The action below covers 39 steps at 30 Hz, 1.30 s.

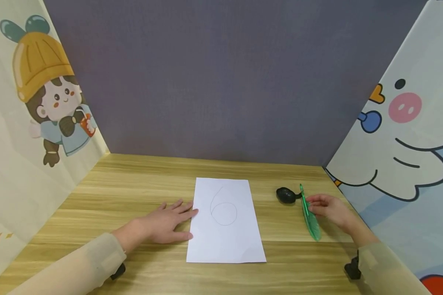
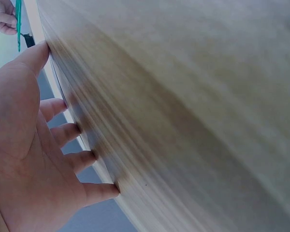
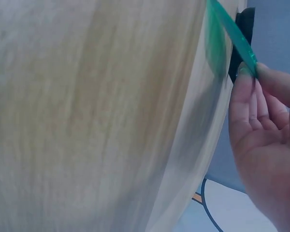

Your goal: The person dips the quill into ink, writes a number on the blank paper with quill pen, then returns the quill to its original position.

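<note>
My left hand rests with spread fingers at the left side of a white sheet of paper, thumb and a fingertip over its edge. On the sheet a thin line forms a large 6. In the left wrist view the spread fingertips touch the wooden surface. Over on the right, my right hand pinches a slim green leaf-shaped pen between thumb and fingers. The right wrist view shows the pen tilted, its broad leaf part away from the palm. Just left of it lies a black rounded object with a narrow neck.
The wooden table meets a grey-purple panel at the back. Cartoon-printed sheets stand at the left and right. Dark wrist devices show below both sleeves.
</note>
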### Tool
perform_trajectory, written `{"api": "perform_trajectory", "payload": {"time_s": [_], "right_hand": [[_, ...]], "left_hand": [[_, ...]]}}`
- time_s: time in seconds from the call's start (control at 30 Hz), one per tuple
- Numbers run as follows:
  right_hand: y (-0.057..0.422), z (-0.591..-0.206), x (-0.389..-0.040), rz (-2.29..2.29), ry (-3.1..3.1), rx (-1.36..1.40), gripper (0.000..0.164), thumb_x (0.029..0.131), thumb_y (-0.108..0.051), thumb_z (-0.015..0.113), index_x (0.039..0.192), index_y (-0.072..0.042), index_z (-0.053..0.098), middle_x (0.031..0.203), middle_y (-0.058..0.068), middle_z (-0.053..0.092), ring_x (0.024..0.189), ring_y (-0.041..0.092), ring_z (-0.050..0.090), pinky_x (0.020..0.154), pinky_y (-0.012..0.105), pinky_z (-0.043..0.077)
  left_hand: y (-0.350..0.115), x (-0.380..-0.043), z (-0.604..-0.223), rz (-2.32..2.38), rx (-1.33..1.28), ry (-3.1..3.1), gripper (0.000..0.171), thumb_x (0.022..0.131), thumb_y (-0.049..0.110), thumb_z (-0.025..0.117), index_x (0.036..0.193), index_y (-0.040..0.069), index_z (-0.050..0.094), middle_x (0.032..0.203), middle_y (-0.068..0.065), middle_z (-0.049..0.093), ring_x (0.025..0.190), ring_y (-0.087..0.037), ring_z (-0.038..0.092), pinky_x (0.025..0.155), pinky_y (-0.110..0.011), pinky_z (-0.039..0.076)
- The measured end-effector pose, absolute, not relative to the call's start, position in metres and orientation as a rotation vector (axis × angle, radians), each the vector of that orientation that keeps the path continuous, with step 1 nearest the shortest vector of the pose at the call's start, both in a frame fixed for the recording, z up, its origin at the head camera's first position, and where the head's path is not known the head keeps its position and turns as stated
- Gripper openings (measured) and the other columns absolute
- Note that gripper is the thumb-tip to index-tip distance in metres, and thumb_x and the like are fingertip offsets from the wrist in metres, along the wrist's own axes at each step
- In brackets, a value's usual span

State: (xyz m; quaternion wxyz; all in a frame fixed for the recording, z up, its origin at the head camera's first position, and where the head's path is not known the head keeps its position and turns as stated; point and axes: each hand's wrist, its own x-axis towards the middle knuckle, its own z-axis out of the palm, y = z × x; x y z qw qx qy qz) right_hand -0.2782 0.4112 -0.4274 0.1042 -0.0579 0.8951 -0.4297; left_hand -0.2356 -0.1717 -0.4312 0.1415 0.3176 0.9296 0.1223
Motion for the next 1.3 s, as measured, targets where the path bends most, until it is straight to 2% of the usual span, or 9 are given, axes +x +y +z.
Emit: {"api": "perform_trajectory", "payload": {"time_s": [0.23, 0.47, 0.63, 0.93, 1.3], "right_hand": [[0.4094, -0.4299, -0.2815, -1.208, 2.613, -0.128, 0.053, 0.109, -0.016, 0.070, 0.151, 0.012, 0.054, 0.136, 0.027, 0.068, 0.106, 0.012, 0.069, 0.085, 0.031, 0.062], [0.4074, -0.4313, -0.2821, -1.164, 2.641, -0.128, 0.050, 0.110, -0.016, 0.067, 0.151, 0.011, 0.055, 0.139, 0.029, 0.066, 0.114, 0.019, 0.068, 0.083, 0.032, 0.062], [0.4065, -0.4325, -0.2823, -1.130, 2.660, -0.099, 0.048, 0.111, -0.017, 0.066, 0.151, 0.009, 0.056, 0.138, 0.027, 0.067, 0.109, 0.015, 0.066, 0.079, 0.032, 0.060], [0.4062, -0.4335, -0.2819, -1.130, 2.663, -0.092, 0.046, 0.111, -0.013, 0.066, 0.149, 0.009, 0.056, 0.135, 0.025, 0.065, 0.102, 0.019, 0.061, 0.073, 0.031, 0.055], [0.4081, -0.4342, -0.2812, -1.120, 2.683, -0.118, 0.046, 0.110, -0.015, 0.066, 0.148, 0.009, 0.058, 0.137, 0.029, 0.066, 0.103, 0.020, 0.064, 0.073, 0.033, 0.056]], "left_hand": [[-0.1723, -0.2355, -0.4314, 0.358, 0.915, 2.680, 0.082, 0.109, 0.069, 0.053, 0.175, 0.025, 0.033, 0.184, -0.008, 0.024, 0.170, -0.044, 0.018, 0.127, -0.082, 0.020], [-0.1723, -0.2351, -0.4306, 0.366, 0.910, 2.679, 0.082, 0.109, 0.069, 0.053, 0.175, 0.024, 0.034, 0.184, -0.008, 0.024, 0.170, -0.044, 0.018, 0.127, -0.082, 0.019], [-0.1722, -0.2346, -0.4302, 0.372, 0.906, 2.677, 0.082, 0.109, 0.069, 0.054, 0.175, 0.024, 0.034, 0.184, -0.008, 0.024, 0.170, -0.044, 0.018, 0.127, -0.082, 0.019], [-0.1721, -0.2348, -0.4297, 0.365, 0.912, 2.678, 0.082, 0.108, 0.069, 0.053, 0.175, 0.024, 0.034, 0.184, -0.008, 0.024, 0.170, -0.044, 0.018, 0.127, -0.082, 0.019], [-0.1716, -0.2347, -0.4283, 0.358, 0.909, 2.678, 0.082, 0.109, 0.069, 0.054, 0.175, 0.025, 0.033, 0.184, -0.008, 0.024, 0.170, -0.044, 0.018, 0.128, -0.081, 0.020]]}}
